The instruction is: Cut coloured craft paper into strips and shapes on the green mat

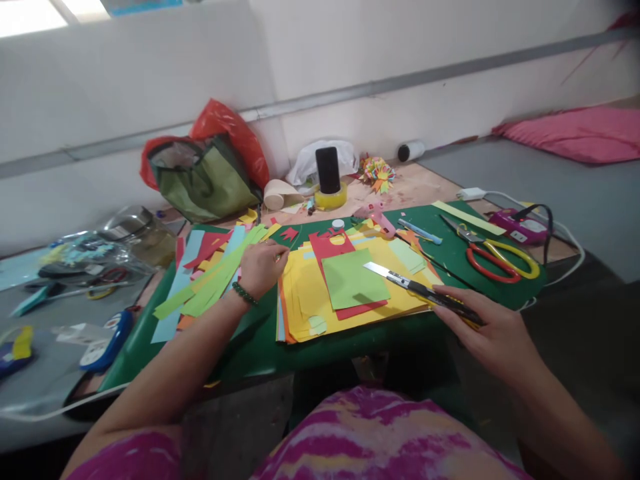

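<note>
Right hand: fingers wrapped round a snap-off knife, blade out, tip hanging over the green paper square
Left hand: loosely curled by the green paper strips, can't tell if it's got anything
Green paper square: atop the yellow paper stack, near the worktop's front edge
Cut already: strips toward the left edge, I'd guess
Uncut: that square, looks like

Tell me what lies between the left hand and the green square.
In the head view, yellow sheets span most of the stretch from the left hand to the green square, with a sliver of red paper along the square's left edge.
</note>
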Demonstrator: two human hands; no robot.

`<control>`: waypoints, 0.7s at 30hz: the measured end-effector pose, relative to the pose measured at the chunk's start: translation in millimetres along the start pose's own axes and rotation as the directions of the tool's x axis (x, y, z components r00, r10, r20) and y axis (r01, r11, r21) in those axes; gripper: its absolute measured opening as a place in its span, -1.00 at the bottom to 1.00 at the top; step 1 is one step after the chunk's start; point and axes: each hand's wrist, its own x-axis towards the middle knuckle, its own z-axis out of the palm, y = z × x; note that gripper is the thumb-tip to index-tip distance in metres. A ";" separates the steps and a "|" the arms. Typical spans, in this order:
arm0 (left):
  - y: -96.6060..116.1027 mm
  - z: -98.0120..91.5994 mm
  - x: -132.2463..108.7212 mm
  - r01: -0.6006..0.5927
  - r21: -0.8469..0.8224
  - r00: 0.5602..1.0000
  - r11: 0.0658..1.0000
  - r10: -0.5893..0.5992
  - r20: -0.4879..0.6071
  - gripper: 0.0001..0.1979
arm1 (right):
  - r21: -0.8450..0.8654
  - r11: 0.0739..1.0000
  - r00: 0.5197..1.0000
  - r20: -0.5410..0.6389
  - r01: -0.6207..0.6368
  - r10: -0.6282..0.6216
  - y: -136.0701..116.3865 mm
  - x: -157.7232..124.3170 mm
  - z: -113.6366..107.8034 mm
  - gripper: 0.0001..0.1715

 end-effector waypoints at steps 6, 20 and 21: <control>4.4 8.0 -2.1 -0.154 0.299 0.977 0.942 0.100 0.189 -0.77 | -0.003 0.999 0.999 -0.002 -0.034 0.034 8.7 -11.6 -0.1 -0.66; 94.7 30.5 -45.4 -0.522 -0.034 0.820 0.852 0.513 0.253 -0.78 | -0.473 0.878 0.997 0.031 0.077 -0.071 44.1 46.8 25.4 -0.61; 92.6 31.4 -46.8 -0.523 -0.035 0.823 0.851 0.516 0.238 -0.77 | -0.479 0.872 0.994 0.023 0.103 -0.105 38.5 47.9 26.3 -0.61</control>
